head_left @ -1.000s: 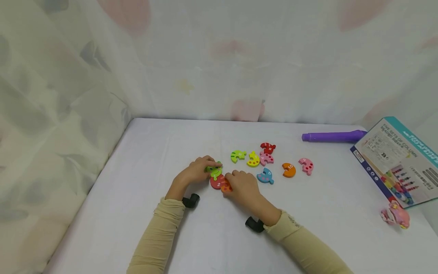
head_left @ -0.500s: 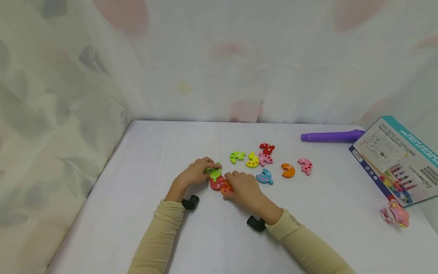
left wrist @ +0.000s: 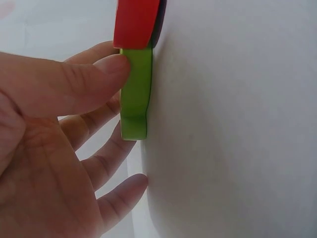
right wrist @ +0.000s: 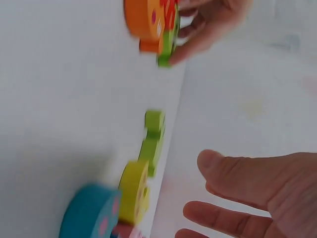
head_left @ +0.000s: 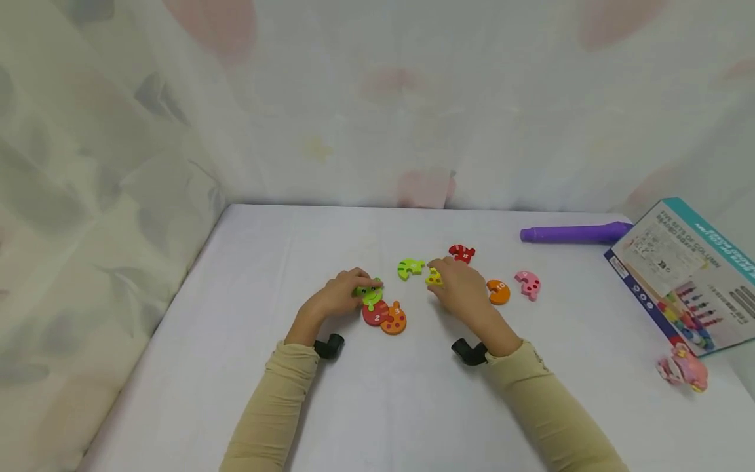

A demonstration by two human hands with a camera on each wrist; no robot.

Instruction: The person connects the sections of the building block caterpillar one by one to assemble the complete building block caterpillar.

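My left hand [head_left: 337, 295] pinches the green face-shaped puzzle piece [head_left: 371, 297] at its edge; the left wrist view shows the thumb against the side of it. Joined to that piece is a red puzzle piece marked 2 [head_left: 374, 314], and an orange dotted puzzle piece [head_left: 395, 321] sits linked at its right. Over the yellow dotted puzzle piece [head_left: 434, 278] hovers my right hand [head_left: 466, 292], thumb and fingers apart with nothing between them. In the right wrist view a blue puzzle piece [right wrist: 88, 213] stands beside the yellow one; the hand hides it from the head view.
Around the right hand lie a striped light green piece [head_left: 409, 267], a red piece [head_left: 462, 252], an orange piece marked 10 [head_left: 498, 293] and a pink piece [head_left: 529, 286]. Farther right are a purple tube [head_left: 575, 233], a printed box [head_left: 687, 275] and a pink figurine [head_left: 684, 368].
My right hand has let go of the orange dotted piece, leaving it linked to the red one, and moved right and away to the yellow piece. The left hand has stayed put.
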